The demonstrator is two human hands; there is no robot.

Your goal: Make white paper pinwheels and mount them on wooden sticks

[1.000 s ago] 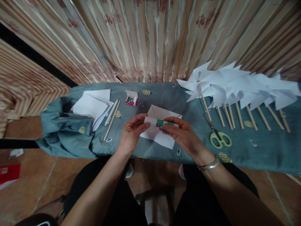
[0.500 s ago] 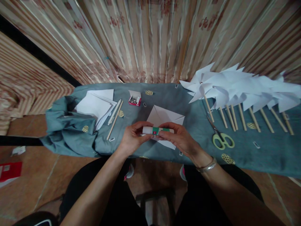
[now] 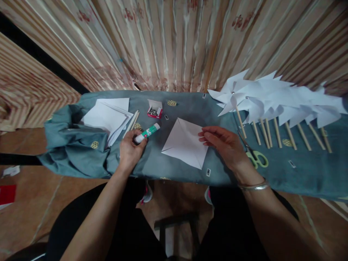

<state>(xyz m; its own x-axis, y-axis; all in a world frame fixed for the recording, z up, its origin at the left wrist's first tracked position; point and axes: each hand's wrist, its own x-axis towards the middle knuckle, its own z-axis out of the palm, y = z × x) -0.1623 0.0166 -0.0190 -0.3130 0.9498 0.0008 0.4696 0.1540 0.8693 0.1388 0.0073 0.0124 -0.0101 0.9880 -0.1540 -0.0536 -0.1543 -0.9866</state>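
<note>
My left hand (image 3: 132,148) is closed around a glue stick (image 3: 148,132) with a white body and a green band, held slanting over the cloth with its far end pointing right. Between my hands a square white sheet of paper (image 3: 186,143) lies flat, with cuts running in from its corners. My right hand (image 3: 224,145) is at the sheet's right corner, fingers stretched out and holding nothing that I can see; whether the fingertips touch the paper is unclear. Pale sticks (image 3: 132,122) lie just beyond my left hand, partly hidden by it.
A small red box of metal pins (image 3: 154,110) stands open behind the sheet. White paper sheets (image 3: 106,119) are stacked at left. Several paper pinwheels (image 3: 272,98) on wooden sticks lie at right, near green-handled scissors (image 3: 257,158). A grey-green cloth (image 3: 152,163) covers the table.
My hands have parted. The glue stick, which both held over the paper, has gone left in my left hand. My right hand has let go of it and moved right, uncovering the sheet.
</note>
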